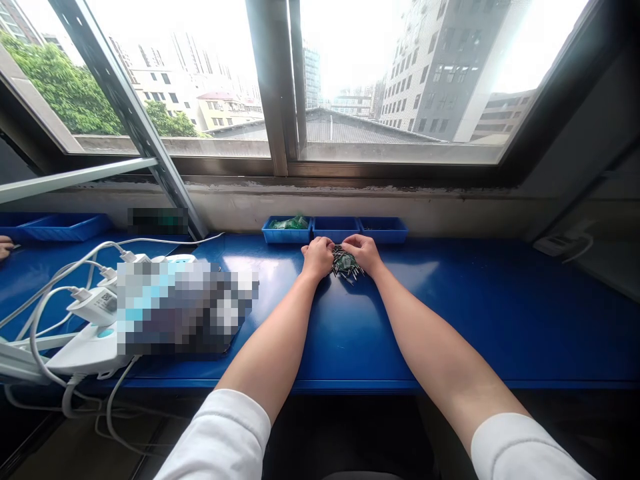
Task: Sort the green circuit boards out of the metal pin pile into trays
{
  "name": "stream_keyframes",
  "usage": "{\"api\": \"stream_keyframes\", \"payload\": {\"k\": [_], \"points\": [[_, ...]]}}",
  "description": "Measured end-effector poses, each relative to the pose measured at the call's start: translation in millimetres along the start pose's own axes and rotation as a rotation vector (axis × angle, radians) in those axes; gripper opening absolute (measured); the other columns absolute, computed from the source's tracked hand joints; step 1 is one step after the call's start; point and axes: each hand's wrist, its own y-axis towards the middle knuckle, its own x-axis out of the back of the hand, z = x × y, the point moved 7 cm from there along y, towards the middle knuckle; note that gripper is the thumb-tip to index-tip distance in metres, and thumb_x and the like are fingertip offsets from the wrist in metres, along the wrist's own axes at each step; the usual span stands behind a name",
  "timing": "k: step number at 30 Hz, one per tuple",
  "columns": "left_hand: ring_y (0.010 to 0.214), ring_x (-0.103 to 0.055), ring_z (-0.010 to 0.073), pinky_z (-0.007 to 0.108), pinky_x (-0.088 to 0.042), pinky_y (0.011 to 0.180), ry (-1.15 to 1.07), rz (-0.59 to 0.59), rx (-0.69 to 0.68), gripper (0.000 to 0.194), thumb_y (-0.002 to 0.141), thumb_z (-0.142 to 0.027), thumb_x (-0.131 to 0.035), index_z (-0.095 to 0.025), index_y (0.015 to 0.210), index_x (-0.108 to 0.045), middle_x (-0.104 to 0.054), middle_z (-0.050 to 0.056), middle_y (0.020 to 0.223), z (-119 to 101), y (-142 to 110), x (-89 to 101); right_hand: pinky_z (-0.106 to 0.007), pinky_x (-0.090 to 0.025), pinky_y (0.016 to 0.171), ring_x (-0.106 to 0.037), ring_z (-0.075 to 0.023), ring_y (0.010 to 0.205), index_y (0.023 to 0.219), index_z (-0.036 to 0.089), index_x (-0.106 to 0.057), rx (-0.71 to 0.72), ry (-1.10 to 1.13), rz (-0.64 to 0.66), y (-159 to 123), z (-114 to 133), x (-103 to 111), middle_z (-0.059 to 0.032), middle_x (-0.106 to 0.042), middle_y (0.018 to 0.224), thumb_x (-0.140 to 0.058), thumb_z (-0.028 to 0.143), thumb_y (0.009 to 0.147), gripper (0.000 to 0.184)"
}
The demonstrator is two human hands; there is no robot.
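A small heap of thin, dark and silvery metal pieces, like pins or screws (346, 264), lies on the blue tabletop with something dark green among them. My left hand (318, 259) is at the heap's left edge, its fingers curled and pressed together. Opposite it, my right hand (365, 254) pinches with thumb and fingers at the upper right of the heap. Whatever sits between the fingertips of either hand is too small to make out. Just behind my hands stand three blue bins: the left bin (287, 236) holds green plastic, beside the middle bin (335, 235) and the right bin (383, 235).
At left, a white power strip (93, 350) with chargers (95, 305) and cables sits beside a blurred-out object (187, 308). A metal frame post (145, 133) rises there. Farther left are blue trays (70, 228) and another person's hand (6, 247). A window runs behind the table (500, 320).
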Motion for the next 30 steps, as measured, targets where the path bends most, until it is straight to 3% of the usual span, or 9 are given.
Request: {"api": "stream_keyframes", "payload": {"k": [7,11,15,23,30], "points": [[0.104,-0.057,0.0194,0.035,-0.036,0.092,-0.018,-0.010,0.024,0.024,0.092,-0.028,-0.038,-0.023,0.092,-0.062,-0.065,0.003,0.107,1.7,0.7,1.0,-0.032,-0.051,0.073,-0.063,-0.0218,0.077,0.075,0.016,-0.067,-0.034,0.160,0.028,-2.2,5.2,0.1,-0.0045,-0.068,0.076,-0.062,0.036,0.067,0.023],[0.111,-0.054,0.0206,0.035,-0.037,0.094,-0.002,-0.049,0.070,0.025,0.091,-0.031,-0.039,-0.023,0.104,-0.060,-0.063,0.005,0.114,6.8,1.3,3.3,-0.034,-0.049,0.082,-0.061,-0.0221,0.087,0.089,0.017,-0.069,0.018,-0.092,-0.104,-1.0,7.2,10.9,-0.0042,-0.069,0.091,-0.057,0.033,0.072,0.025],[0.114,-0.052,0.0228,0.037,-0.037,0.095,0.031,-0.027,0.125,0.027,0.089,-0.029,-0.042,-0.021,0.108,-0.059,-0.062,0.008,0.116,13.4,1.7,0.2,-0.037,-0.042,0.095,-0.050,-0.0247,0.108,0.113,0.018,-0.064,0.058,-0.434,-0.240,-0.5,12.5,21.0,-0.0047,-0.064,0.112,-0.054,0.026,0.075,0.040],[0.113,-0.052,0.0251,0.039,-0.037,0.097,0.081,0.057,0.142,0.028,0.086,-0.029,-0.044,-0.022,0.108,-0.060,-0.060,0.009,0.118,15.5,1.1,-6.7,-0.047,-0.036,0.093,-0.037,-0.0325,0.111,0.133,0.020,-0.049,-0.038,-0.672,-0.192,3.9,3.7,21.9,-0.0064,-0.049,0.134,-0.057,0.030,0.075,0.060],[0.112,-0.053,0.0275,0.042,-0.038,0.095,0.108,0.098,0.121,0.031,0.085,-0.029,-0.043,-0.021,0.110,-0.060,-0.059,0.010,0.117,15.4,1.2,-10.6,-0.057,-0.033,0.094,-0.026,-0.0411,0.124,0.144,0.028,-0.028,-0.227,-0.686,-0.125,7.2,-16.8,22.1,-0.0088,-0.009,0.153,-0.069,0.038,0.066,0.089]]}}
